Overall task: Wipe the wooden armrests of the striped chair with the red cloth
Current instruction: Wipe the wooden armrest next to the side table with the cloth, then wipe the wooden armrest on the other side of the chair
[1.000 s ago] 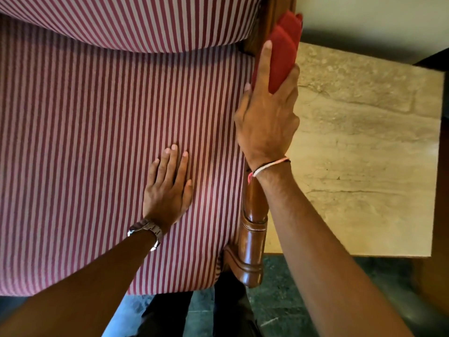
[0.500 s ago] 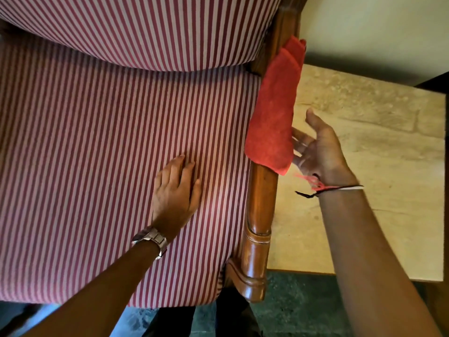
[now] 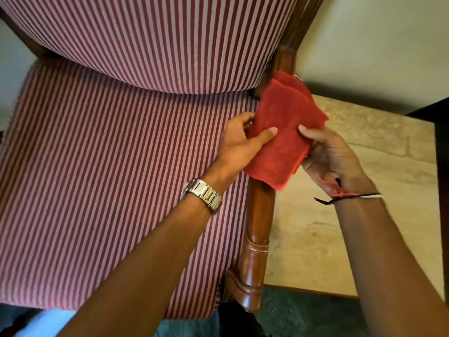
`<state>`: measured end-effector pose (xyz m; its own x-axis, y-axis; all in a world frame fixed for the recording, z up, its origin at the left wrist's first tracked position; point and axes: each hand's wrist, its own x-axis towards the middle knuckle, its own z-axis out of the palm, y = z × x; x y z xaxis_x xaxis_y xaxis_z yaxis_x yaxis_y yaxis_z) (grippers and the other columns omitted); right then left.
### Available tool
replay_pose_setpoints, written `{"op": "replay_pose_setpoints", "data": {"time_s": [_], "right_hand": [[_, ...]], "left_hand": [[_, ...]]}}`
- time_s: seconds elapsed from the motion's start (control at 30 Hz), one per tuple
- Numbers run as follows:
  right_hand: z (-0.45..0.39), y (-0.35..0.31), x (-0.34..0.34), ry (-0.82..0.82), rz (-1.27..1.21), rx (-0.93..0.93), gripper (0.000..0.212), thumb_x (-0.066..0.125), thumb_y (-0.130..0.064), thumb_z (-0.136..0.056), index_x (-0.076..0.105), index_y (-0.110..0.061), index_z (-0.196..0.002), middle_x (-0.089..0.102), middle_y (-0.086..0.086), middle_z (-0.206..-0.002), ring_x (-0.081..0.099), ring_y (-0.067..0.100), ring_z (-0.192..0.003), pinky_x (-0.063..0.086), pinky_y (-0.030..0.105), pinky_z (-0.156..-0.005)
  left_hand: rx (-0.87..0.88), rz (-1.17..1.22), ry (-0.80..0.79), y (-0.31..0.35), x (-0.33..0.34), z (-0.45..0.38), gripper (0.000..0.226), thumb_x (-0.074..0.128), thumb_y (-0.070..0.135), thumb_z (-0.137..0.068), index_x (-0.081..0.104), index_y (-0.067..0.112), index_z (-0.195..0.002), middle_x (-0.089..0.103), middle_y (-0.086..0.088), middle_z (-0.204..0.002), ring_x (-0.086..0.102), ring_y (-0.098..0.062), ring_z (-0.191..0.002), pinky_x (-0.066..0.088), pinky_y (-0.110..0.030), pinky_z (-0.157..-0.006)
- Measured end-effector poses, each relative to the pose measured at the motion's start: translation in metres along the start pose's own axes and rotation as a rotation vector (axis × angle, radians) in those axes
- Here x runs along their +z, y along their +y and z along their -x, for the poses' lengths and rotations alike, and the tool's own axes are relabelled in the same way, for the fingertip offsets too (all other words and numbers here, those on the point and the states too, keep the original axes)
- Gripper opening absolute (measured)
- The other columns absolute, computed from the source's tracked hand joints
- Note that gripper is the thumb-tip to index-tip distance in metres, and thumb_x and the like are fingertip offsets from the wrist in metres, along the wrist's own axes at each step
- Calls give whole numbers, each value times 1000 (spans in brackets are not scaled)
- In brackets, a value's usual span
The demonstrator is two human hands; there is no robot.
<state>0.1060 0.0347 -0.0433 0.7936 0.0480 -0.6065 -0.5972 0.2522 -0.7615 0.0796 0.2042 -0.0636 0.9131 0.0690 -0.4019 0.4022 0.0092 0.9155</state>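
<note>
Head view, near to far. Both forearms enter from the bottom edge, wristwatch (image 3: 202, 195) on the left, thread band (image 3: 349, 197) on the right. Between them the wooden armrest (image 3: 258, 222) of the striped chair (image 3: 109, 166) runs along the seat's right edge; long axis points away from the viewer, from the turned post at the seat's front corner up to the backrest.

Red cloth (image 3: 283, 132) lies folded and draped over the far half of that armrest, near the backrest junction. Left hand (image 3: 239, 142) closed on the cloth's left edge, thumb on top, fingers hidden beneath. Right hand (image 3: 328, 154) pinches the opposite edge, thumb tip on the cloth. Cloth sits dead centre between the hands, neither clearly nearer.

Stone-topped table (image 3: 364, 215) stands just right of the chair, past the armrest.

Judgement: the cloth is being regripped or wrapped round the rail. Bare wood lies toward the viewer, so the next stroke should pull along the axis, toward the front post. Other armrest is out of view.
</note>
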Motion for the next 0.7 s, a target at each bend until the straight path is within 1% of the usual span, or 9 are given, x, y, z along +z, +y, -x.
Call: {"op": "replay_pose_setpoints", "data": {"time_s": [0.07, 0.1, 0.2, 0.27, 0.33, 0.4, 0.47, 0.6, 0.7], "right_hand": [[13, -3, 19, -23, 52, -75, 49, 61, -3, -92, 57, -8, -141, 64, 12, -141, 62, 27, -129, 50, 44, -111], [19, -3, 35, -46, 52, -95, 49, 60, -2, -93, 56, -8, -141, 63, 13, -142, 60, 29, -132, 50, 45, -111], [35, 4, 93, -143, 0, -101, 50, 56, 1, -94, 52, -4, -144, 59, 17, -145, 58, 31, -134, 51, 45, -108], [43, 17, 142, -206, -48, -86, 48, 53, 3, -94, 52, -3, -142, 60, 18, -143, 62, 29, -128, 54, 42, -103], [48, 33, 192, -273, -69, -63, 42, 53, 4, -94, 56, -6, -135, 69, 13, -128, 69, 23, -110, 59, 36, -92], [51, 50, 243, -341, -57, -53, 43, 54, 5, -94, 56, -6, -135, 68, 14, -126, 68, 24, -111, 57, 43, -97], [53, 69, 299, -416, -42, -48, 44, 58, 6, -92, 57, -8, -133, 66, 16, -130, 64, 27, -116, 52, 50, -103], [58, 104, 400, -591, 83, -15, 35, 63, 5, -91, 60, -16, -119, 71, 1, -105, 71, 14, -95, 60, 37, -86], [54, 137, 443, -593, 206, 34, 33, 64, 7, -92, 59, -17, -115, 68, 1, -96, 69, 15, -87, 61, 40, -83]], "left_hand": [[58, 19, -20, 4, -18, 18, 46, 75, 23, -91, 60, 10, -133, 66, 2, -126, 63, -6, -111, 56, -26, -98], [96, 27, -5, 5, -35, 24, 43, 75, 22, -92, 61, 11, -131, 67, 4, -123, 64, -5, -110, 57, -25, -98], [224, -18, 132, 12, -91, 42, 38, 76, 24, -90, 64, 9, -123, 71, -1, -116, 69, -14, -107, 58, -39, -98], [280, -118, 223, 19, -141, 54, 41, 75, 30, -89, 65, 9, -123, 71, 2, -110, 68, -12, -100, 59, -41, -93], [325, -216, 291, 25, -194, 68, 41, 75, 29, -89, 65, 10, -123, 69, 7, -103, 67, -9, -95, 60, -43, -90], [346, -324, 379, 30, -248, 83, 43, 75, 32, -89, 66, 12, -125, 70, 7, -106, 69, -10, -99, 59, -44, -91], [342, -421, 487, 32, -306, 98, 51, 74, 40, -88, 64, 15, -131, 72, 0, -117, 70, -13, -107, 58, -45, -96], [228, -540, 682, 25, -411, 128, 55, 71, 46, -89, 59, 21, -137, 69, -6, -127, 69, -21, -108, 57, -50, -98], [86, -712, 734, 3, -451, 142, 54, 69, 38, -95, 52, 20, -142, 64, -14, -130, 64, -30, -111, 54, -51, -98]]}}
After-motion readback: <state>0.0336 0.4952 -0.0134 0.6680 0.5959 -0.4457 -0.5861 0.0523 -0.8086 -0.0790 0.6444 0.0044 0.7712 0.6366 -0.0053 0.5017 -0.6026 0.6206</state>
